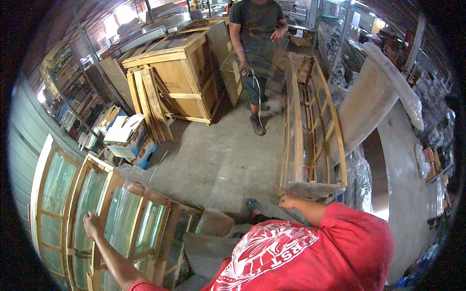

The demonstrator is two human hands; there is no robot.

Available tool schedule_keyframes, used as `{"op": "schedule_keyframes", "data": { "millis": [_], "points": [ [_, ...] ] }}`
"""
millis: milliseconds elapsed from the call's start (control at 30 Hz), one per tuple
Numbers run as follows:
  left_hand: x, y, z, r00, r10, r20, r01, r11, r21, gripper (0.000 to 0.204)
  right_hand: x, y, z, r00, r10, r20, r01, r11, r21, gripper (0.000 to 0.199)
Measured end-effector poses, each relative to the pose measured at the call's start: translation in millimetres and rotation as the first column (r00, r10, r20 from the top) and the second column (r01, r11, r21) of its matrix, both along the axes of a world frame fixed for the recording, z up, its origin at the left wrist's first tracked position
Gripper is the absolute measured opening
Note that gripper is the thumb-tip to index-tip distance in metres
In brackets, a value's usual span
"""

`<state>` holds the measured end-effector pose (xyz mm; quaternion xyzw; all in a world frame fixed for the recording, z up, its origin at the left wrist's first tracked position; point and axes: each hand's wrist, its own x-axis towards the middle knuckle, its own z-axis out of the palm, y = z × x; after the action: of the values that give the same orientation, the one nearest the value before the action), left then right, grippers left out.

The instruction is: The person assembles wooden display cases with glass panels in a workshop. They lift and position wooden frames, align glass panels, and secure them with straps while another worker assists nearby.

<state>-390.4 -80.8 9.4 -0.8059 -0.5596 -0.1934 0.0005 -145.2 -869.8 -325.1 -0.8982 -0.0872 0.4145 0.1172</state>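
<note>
My left hand (91, 225) is closed at the slatted wooden crate (75, 213) on the left, its fingers curled at the frame. Greenish glass panes (92, 184) stand upright in that crate. My right arm reaches forward, with my right hand (287, 201) closed beside the near end of a long wooden crate (313, 184). Whatever its fingers hold, if anything, is too small to make out. The long crate has an open top and looks hollow between its slats. A red sleeve and shirt fill the lower right.
Ahead, a person (257, 34) holds a clear glass pane (255, 58) and a white strap (258, 92). A large wooden box (179, 72) stands at the back left, with planks (148, 104) leaning on it. A green strap (199, 189) lies on the floor. Wrapped sheets (369, 97) lean at right.
</note>
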Motion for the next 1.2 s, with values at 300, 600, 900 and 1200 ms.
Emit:
{"op": "schedule_keyframes", "data": {
  "millis": [300,600,900,1200],
  "points": [
    [2,-9,7,0.994,0.028,0.103,-0.022,0.998,-0.065,0.051,1,-2,10,0.989,0.079,0.123,-0.083,0.996,0.027,0.048],
    [0,-12,6,0.994,-0.065,-0.091,0.072,0.995,0.067,0.044,-2,-5,11,0.997,-0.025,0.071,0.024,1.000,0.015,0.044],
    [7,-24,10,0.998,0.062,0.017,-0.062,0.998,-0.018,0.037,10,-16,-8,0.990,-0.012,0.140,-0.004,0.994,0.110,0.049],
    [6,-12,7,0.996,0.082,-0.040,-0.083,0.996,-0.042,0.052,12,-18,-9,0.994,-0.028,0.108,0.018,0.996,0.092,0.047]
  ]
}}
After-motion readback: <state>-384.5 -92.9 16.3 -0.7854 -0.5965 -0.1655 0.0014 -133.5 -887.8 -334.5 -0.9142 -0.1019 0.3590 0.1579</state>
